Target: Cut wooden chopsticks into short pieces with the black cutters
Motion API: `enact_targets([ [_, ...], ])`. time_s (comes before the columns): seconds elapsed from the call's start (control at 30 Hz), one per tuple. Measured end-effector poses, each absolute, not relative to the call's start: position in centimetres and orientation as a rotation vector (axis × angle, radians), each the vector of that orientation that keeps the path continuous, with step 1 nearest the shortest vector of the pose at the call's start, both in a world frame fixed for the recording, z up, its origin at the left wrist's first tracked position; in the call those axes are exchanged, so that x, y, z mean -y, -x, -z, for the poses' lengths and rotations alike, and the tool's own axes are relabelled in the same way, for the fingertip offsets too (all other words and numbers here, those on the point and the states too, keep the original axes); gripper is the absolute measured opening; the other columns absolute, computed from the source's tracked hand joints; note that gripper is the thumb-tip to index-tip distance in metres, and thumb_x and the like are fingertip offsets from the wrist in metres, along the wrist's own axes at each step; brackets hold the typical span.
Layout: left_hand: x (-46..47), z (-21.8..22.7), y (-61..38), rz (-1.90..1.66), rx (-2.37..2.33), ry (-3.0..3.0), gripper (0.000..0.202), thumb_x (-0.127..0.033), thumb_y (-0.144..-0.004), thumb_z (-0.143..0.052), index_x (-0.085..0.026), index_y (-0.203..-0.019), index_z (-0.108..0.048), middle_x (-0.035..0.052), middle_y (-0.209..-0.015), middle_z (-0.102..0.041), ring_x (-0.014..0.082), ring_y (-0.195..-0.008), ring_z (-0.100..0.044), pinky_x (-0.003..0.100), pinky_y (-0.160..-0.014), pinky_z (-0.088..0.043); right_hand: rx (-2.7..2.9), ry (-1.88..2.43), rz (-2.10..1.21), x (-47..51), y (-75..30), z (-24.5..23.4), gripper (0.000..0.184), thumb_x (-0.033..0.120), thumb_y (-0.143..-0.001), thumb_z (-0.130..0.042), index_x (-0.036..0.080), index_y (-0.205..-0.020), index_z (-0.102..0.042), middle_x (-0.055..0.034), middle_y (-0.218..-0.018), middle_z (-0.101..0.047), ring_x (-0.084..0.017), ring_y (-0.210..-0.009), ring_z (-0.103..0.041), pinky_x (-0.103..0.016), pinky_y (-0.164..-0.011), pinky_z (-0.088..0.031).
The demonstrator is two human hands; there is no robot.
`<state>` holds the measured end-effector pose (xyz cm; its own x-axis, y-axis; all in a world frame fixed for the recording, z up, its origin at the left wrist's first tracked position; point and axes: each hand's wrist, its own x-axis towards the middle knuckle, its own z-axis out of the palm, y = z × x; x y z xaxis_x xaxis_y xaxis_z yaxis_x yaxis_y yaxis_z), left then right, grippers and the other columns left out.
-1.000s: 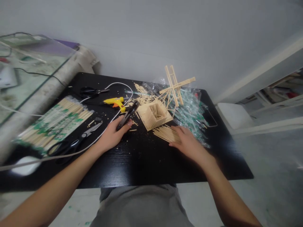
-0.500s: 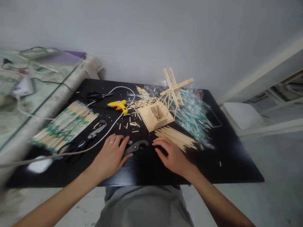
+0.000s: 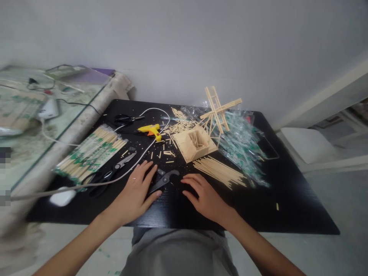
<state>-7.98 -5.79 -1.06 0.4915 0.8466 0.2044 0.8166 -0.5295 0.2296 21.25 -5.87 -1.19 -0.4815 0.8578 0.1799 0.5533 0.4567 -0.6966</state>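
My left hand (image 3: 135,193) lies flat on the black table (image 3: 287,207), fingers spread, thumb touching small black cutters (image 3: 163,180) that lie between my hands. My right hand (image 3: 202,195) rests palm-down just right of the cutters, fingers loosely curled and holding nothing. Beyond them stands a small square box of wooden sticks (image 3: 194,143), with a bundle of loose sticks (image 3: 220,172) to its right and a stick lattice frame (image 3: 218,109) behind it.
A yellow glue gun (image 3: 151,130) with a white cord, black scissors (image 3: 115,172), a second pair of scissors (image 3: 125,119), packs of wrapped chopsticks (image 3: 92,153), empty wrappers (image 3: 241,142) and stick offcuts litter the table. A glass-topped table (image 3: 34,115) stands left.
My left hand brought the cutters back from the box and laid them down. Both hands have drawn in to the near edge, the right leaving the stick bundle. The view shifted left.
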Motion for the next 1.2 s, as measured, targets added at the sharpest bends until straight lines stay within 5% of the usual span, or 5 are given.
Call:
enact_targets([
  [0.13,6.8,-0.8,13.0,-0.424,-1.256,-2.484,0.024,-0.033,-0.101,-0.051,-0.023,-0.105,-0.072,0.0089,-0.106,-0.075,0.0212,-0.097,-0.072,0.032,-0.086,-0.057,2.158,1.196,-0.806,6.0,-22.0,1.4,0.026,0.017,-0.099,-0.062,0.022,-0.123,-0.068,-0.0134,-0.128,-0.067,-0.028,-0.122,-0.065,-0.052,-0.108,-0.055],
  [0.27,6.3,-2.5,17.9,-0.352,-1.588,-2.412,0.046,-0.043,-0.097,-0.050,-0.022,-0.056,-0.055,0.0004,-0.051,-0.054,0.0146,-0.049,-0.053,0.027,-0.056,-0.040,2.130,1.203,-0.811,5.9,-22.4,1.7,0.022,0.017,-0.100,-0.060,0.022,-0.120,-0.069,-0.0129,-0.125,-0.068,-0.027,-0.119,-0.067,-0.052,-0.107,-0.055],
  [0.57,0.0,-5.2,19.1,0.001,-2.269,-2.012,0.031,-0.044,-0.094,-0.048,-0.018,-0.094,-0.066,0.0115,-0.100,-0.073,0.0267,-0.085,-0.066,0.028,-0.071,-0.042,2.078,1.205,-0.907,6.2,-21.9,1.0,0.020,0.017,-0.098,-0.064,0.023,-0.116,-0.071,-0.0105,-0.126,-0.069,-0.025,-0.119,-0.067,-0.048,-0.107,-0.055],
  [0.93,-1.2,-5.0,19.1,0.118,-2.217,-2.017,0.016,-0.032,-0.089,-0.051,-0.021,-0.078,-0.055,0.0046,-0.075,-0.063,0.0236,-0.071,-0.060,0.027,-0.066,-0.035,2.006,1.157,-1.017,6.4,-21.5,0.3,0.016,0.019,-0.096,-0.066,0.024,-0.110,-0.073,-0.0088,-0.119,-0.073,-0.024,-0.114,-0.070,-0.043,-0.104,-0.056],
  [1.2,0.9,-8.0,21.2,-0.399,-2.469,-1.623,0.036,-0.055,-0.089,-0.052,-0.021,-0.093,-0.064,-0.0024,-0.076,-0.069,0.0183,-0.072,-0.062,0.023,-0.067,-0.039,1.886,1.140,-1.110,6.5,-21.4,0.0,0.016,0.017,-0.095,-0.066,0.023,-0.106,-0.075,-0.0078,-0.115,-0.075,-0.022,-0.106,-0.072,-0.039,-0.096,-0.059],
])
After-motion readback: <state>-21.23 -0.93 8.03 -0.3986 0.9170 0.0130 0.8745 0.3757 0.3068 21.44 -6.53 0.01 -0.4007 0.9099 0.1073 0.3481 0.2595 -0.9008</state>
